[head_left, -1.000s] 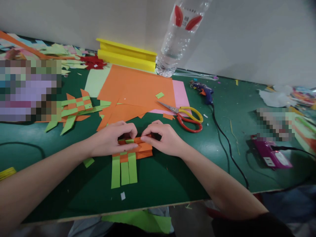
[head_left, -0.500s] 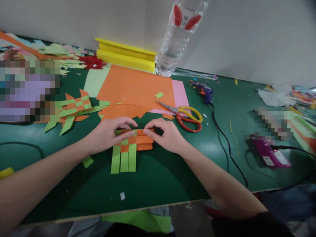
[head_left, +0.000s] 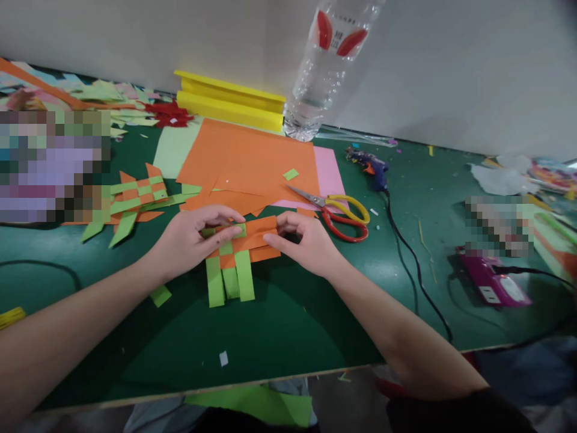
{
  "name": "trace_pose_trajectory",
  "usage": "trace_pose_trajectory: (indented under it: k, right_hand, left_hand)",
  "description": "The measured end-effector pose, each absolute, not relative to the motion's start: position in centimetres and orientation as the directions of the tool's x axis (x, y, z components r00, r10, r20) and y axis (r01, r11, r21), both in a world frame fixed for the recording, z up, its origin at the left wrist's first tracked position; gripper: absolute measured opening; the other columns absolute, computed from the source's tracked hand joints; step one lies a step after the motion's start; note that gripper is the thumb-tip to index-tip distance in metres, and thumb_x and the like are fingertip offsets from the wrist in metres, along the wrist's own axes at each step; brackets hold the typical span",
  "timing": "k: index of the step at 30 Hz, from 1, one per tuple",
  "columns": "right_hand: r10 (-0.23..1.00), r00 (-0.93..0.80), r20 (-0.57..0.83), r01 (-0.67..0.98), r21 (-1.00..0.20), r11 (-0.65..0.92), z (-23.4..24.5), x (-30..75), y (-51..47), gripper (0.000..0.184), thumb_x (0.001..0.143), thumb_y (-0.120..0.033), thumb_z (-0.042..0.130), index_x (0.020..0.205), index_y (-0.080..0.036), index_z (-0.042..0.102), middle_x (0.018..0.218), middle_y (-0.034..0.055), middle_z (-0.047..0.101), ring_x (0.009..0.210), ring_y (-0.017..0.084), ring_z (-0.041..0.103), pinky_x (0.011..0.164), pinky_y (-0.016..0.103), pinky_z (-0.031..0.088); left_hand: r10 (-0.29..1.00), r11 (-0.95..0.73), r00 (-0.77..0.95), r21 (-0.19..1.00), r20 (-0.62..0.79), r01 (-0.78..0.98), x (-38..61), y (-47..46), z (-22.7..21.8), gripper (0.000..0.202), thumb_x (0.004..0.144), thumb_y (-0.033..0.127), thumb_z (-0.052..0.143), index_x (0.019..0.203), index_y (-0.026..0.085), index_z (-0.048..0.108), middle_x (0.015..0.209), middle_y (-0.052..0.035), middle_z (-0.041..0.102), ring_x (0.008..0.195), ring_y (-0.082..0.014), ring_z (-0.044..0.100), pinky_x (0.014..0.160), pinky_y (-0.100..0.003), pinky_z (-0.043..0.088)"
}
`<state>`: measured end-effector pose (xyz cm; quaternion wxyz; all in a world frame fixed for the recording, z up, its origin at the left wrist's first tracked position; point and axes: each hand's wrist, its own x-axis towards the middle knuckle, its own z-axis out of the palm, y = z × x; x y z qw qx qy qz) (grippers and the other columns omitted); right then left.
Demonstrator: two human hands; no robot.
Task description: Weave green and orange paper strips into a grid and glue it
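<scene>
A small weave of orange and green paper strips (head_left: 238,251) is held just above the green table (head_left: 288,325) in front of me. My left hand (head_left: 189,240) pinches its left side, thumb and fingers closed on a green strip end. My right hand (head_left: 306,240) grips the orange strips at the weave's right edge. Three green strips hang down from the weave toward me.
Orange sheets (head_left: 247,162) over a pink one lie behind the hands. Red-and-yellow scissors (head_left: 342,210) and a glue gun (head_left: 374,168) with a black cord lie to the right. A clear bottle (head_left: 320,72), yellow folded card (head_left: 229,102), another woven piece (head_left: 135,198) and a purple power strip (head_left: 493,282) stand around.
Both hands have lifted the weave off the table and moved it away from me. The green strips now hang tilted instead of lying flat.
</scene>
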<state>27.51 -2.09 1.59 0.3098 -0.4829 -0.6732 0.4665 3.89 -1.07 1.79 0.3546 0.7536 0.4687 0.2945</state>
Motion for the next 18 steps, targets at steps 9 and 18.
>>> trace_pose_trajectory:
  k: [9, 18]
  right_hand:
    - [0.936, -0.35, 0.023, 0.414, -0.893, 0.177, 1.72, 27.38, -1.93, 0.031, 0.082, -0.041, 0.064, 0.067, -0.019, 0.048, 0.06, -0.0052, 0.047, 0.056, 0.007, 0.042, 0.054, 0.023, 0.034]
    - [0.925, -0.375, 0.054, 0.391, -0.896, 0.211, 1.97, 27.41, -2.05, 0.029, 0.083, -0.037, 0.065, 0.067, -0.019, 0.05, 0.062, -0.0044, 0.05, 0.059, 0.007, 0.044, 0.057, 0.023, 0.036]
  left_hand:
    - [0.929, -0.275, 0.358, 0.813, 0.089, 0.513, 4.06, -0.93, 1.97, 0.03, 0.085, 0.049, 0.059, 0.096, 0.022, 0.068, 0.084, -0.0025, 0.075, 0.07, -0.017, 0.069, 0.059, -0.023, 0.053]
    - [0.923, -0.257, 0.382, 0.818, 0.049, 0.515, 4.09, -0.51, 2.03, 0.029, 0.084, 0.049, 0.06, 0.082, 0.021, 0.069, 0.074, -0.0005, 0.072, 0.062, -0.0144, 0.063, 0.056, -0.023, 0.049]
